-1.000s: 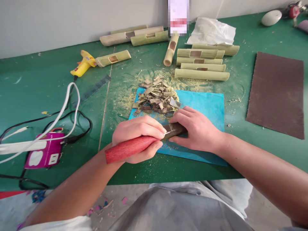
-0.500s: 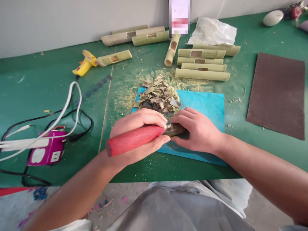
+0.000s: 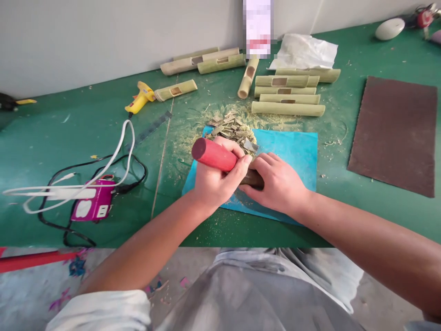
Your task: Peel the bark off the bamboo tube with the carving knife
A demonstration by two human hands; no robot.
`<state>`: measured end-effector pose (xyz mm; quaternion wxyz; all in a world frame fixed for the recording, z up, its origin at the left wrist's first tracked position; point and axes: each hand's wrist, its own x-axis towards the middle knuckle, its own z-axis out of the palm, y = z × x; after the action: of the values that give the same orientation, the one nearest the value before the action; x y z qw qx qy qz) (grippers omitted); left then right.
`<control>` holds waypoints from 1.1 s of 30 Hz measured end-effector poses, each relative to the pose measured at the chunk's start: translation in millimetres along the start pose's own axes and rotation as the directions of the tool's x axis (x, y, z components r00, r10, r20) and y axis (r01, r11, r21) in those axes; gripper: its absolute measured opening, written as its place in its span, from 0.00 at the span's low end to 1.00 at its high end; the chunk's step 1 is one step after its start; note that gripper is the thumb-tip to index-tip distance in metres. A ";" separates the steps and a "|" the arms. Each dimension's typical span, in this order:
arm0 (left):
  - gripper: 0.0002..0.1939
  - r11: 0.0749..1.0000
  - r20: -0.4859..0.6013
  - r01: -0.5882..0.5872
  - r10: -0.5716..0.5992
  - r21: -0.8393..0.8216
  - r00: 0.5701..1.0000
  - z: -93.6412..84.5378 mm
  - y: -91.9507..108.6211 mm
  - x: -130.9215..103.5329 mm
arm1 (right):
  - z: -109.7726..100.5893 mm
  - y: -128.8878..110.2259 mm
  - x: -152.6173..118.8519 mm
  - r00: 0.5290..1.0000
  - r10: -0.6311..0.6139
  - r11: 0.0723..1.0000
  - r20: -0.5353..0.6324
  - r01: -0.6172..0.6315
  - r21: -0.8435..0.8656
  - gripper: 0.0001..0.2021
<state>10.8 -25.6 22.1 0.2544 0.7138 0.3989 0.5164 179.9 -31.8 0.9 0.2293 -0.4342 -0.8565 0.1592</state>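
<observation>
A: I am looking from far away, through the head camera. Can you tell me how the left hand (image 3: 215,184) is gripping?

B: Yes. I see it closed around a red handle (image 3: 213,154), with the thumb laid along the near side and the fingers bent over the far side. The blunt end of the handle sticks out, raised to the upper left. The other end is hidden by the fingers, so I cannot tell what it touches.

A: And the right hand (image 3: 277,181), is it spread?

B: No, it is pinching a dark brown piece (image 3: 254,179). The fingers are on the far side and the thumb on the near side; the gap between them is only as wide as the piece.

A: Where exactly is this piece?

B: Between the two hands, above the blue sheet (image 3: 292,147), just on the near side of the heap of chips (image 3: 230,125). Whether it rests on the sheet, I cannot tell.

A: Do the hands touch each other?

B: Their fingertips are very near, but I cannot tell if there is contact.
</observation>
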 end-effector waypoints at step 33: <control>0.16 0.998 -0.239 -0.067 0.063 -0.009 0.969 26.3 -12.5 13.3 | 0.9 -2.0 4.5 0.998 0.047 0.995 0.030 -0.045 -0.084 0.15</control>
<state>33.6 -6.4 10.6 0.1935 0.6571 0.3987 0.6098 175.7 -29.3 2.3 0.1935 -0.4603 -0.8557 0.1355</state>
